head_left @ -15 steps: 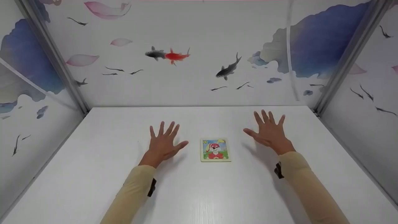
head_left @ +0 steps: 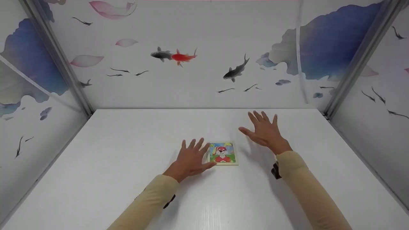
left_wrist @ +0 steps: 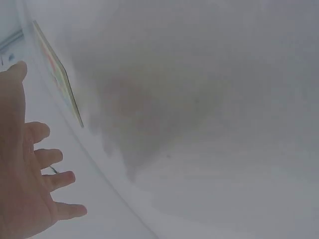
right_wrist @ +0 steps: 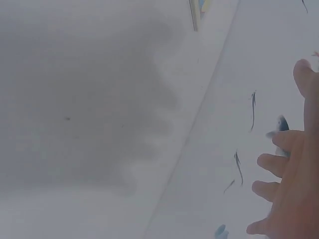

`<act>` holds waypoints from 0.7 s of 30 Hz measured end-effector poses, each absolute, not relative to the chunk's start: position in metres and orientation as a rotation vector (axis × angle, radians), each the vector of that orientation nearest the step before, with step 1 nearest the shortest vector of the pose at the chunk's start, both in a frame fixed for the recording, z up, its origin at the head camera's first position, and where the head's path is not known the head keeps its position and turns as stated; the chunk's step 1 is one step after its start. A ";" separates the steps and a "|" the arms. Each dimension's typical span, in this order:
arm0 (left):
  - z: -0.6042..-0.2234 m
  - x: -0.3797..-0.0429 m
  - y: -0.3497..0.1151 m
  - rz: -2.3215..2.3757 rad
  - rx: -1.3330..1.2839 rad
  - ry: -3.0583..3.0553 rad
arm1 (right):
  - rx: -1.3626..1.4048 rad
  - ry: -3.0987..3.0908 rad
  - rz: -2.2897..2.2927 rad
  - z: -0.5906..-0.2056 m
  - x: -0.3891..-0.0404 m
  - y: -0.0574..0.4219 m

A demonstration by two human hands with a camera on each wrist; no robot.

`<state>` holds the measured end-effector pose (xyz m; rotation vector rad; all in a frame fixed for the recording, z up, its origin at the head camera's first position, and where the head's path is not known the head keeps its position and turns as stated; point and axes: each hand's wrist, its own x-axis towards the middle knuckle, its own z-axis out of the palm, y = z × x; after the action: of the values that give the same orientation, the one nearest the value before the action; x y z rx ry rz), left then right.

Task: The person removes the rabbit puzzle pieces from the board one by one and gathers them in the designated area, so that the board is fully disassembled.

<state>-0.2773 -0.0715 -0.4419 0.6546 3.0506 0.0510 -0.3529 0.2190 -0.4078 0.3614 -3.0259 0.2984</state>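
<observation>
A small square picture puzzle [head_left: 222, 154] with a light wooden rim lies flat on the white table, showing a red and white cartoon rabbit. My left hand [head_left: 190, 158] hovers at its left side, fingers spread; the thumb and index fingertip overlap the puzzle's left edge in the head view. Beyond the puzzle to the right, my right hand [head_left: 264, 131] is held above the table with fingers spread and holds nothing. In the left wrist view the puzzle [left_wrist: 59, 74] appears edge-on past the left hand [left_wrist: 25, 164]. Only a corner of the puzzle [right_wrist: 195, 15] shows in the right wrist view.
The white table [head_left: 111, 179] is bounded by a back wall [head_left: 204, 89] with printed fish and petals, and by side walls. Grey metal posts [head_left: 60, 60] stand at the back corners. Both forearms wear beige sleeves with a dark device at the wrist.
My left hand has moved right and slightly nearer to me, reaching the puzzle's left edge. The right hand has shifted a little left. The puzzle has stayed in place on the table.
</observation>
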 end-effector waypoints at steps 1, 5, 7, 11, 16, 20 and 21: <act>-0.442 -0.276 -0.067 0.067 0.660 3.036 | 0.367 -3.019 0.314 -0.408 -0.354 0.216; -0.446 -0.270 -0.054 0.106 0.685 3.002 | 0.389 -2.986 0.354 -0.411 -0.355 0.205; -0.448 -0.268 -0.048 0.116 0.703 2.988 | 0.410 -2.960 0.377 -0.412 -0.357 0.199; -0.451 -0.265 -0.037 0.085 0.731 2.945 | 0.448 -2.932 0.471 -0.416 -0.360 0.188; -0.451 -0.265 -0.026 0.069 0.729 2.898 | 0.500 -2.946 0.614 -0.423 -0.362 0.177; -0.449 -0.267 -0.020 0.077 0.733 2.869 | 0.603 -2.952 0.780 -0.430 -0.365 0.168; -0.449 -0.267 -0.020 0.082 0.735 2.862 | 0.619 -2.958 0.822 -0.431 -0.366 0.165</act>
<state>-0.2671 -0.0198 -0.4489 0.7352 2.8619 0.0820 -0.3658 0.1649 -0.4315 0.6191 -2.9582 0.8224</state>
